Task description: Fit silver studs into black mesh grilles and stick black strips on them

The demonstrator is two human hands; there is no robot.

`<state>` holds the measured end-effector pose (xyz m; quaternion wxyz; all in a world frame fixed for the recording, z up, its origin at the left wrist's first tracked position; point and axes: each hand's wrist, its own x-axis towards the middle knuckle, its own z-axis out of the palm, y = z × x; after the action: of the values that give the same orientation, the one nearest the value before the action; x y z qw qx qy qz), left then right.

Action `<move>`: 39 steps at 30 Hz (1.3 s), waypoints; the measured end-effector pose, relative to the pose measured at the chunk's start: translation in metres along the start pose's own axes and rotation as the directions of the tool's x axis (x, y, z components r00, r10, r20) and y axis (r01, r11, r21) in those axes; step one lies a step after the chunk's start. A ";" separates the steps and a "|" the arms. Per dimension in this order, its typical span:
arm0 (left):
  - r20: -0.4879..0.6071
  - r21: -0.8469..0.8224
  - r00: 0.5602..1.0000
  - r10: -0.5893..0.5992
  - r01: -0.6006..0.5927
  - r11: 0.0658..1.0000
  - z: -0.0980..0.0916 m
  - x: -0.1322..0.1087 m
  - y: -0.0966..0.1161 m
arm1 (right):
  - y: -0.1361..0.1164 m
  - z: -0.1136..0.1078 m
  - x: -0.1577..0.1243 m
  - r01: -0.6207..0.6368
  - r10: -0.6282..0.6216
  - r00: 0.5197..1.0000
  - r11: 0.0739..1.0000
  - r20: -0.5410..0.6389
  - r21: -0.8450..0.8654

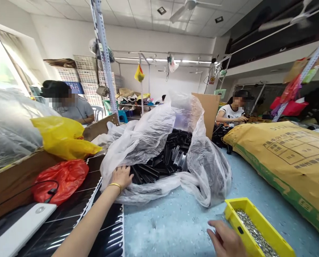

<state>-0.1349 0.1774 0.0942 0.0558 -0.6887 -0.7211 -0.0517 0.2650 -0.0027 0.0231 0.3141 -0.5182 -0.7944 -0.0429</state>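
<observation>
My left hand (122, 176), with a gold bangle at the wrist, lies at the left rim of a clear plastic bag (143, 142). Its fingers are spread and touch the bag's edge beside a heap of black plastic parts (148, 170); no part is seen in its grip. Low on the right, my right hand (226, 240) hovers over the blue tabletop (159, 228), thumb and forefinger apart and nothing visible between them. Just beside it stands a yellow bin (232, 203) filled with small shiny metal pieces (255, 232).
A large yellow-brown sack (282, 150) lies along the right. To the left are black strips (106, 232), a red plastic bag (60, 180), a yellow plastic bag (63, 135) and a white device (22, 228). Co-workers sit at the left (79, 105) and right (232, 110).
</observation>
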 end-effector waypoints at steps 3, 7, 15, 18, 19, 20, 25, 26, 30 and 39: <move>0.015 0.045 0.999 0.029 -0.030 0.999 0.002 -0.010 -0.005 | -0.036 0.010 0.083 0.039 -0.044 0.996 0.997 0.080 0.066; 0.049 0.071 0.971 0.234 -0.238 0.969 0.005 -0.022 0.011 | -0.077 0.051 0.195 -0.040 0.050 0.933 0.999 0.356 -0.036; 0.159 0.092 0.882 0.444 -0.461 0.883 0.013 -0.030 0.020 | -0.130 0.138 0.254 -0.066 0.104 0.888 0.993 0.449 -0.099; 0.185 0.076 0.869 0.459 -0.478 0.875 0.015 -0.028 0.015 | -0.135 0.147 0.248 -0.094 0.124 0.887 0.992 0.446 -0.088; 0.189 0.070 0.868 0.458 -0.477 0.876 0.016 -0.026 0.013 | -0.133 0.148 0.249 -0.120 0.145 0.882 0.989 0.449 -0.085; 0.190 0.066 0.872 0.452 -0.470 0.880 0.016 -0.025 0.011 | -0.130 0.148 0.252 -0.150 0.170 0.876 0.985 0.452 -0.081; 0.142 0.042 0.917 0.372 -0.381 0.924 0.013 -0.020 0.012 | -0.109 0.129 0.267 -0.281 0.258 0.851 0.960 0.457 -0.018; 0.125 0.027 0.924 0.361 -0.367 0.930 0.010 -0.019 0.014 | -0.105 0.120 0.265 -0.296 0.265 0.851 0.955 0.453 -0.001; 0.019 -0.066 0.947 0.320 -0.318 0.946 -0.008 -0.011 0.027 | -0.087 0.068 0.228 -0.342 0.293 0.873 0.938 0.391 0.061; -0.094 -0.223 0.906 0.412 -0.423 0.878 -0.055 -0.079 0.089 | -0.059 0.019 0.075 -0.442 0.374 0.812 0.896 0.449 0.052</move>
<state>-0.0422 0.0952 0.1366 -0.0017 -0.8281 -0.5429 -0.1397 0.1864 0.0372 0.0639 0.1732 -0.6474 -0.7143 0.2017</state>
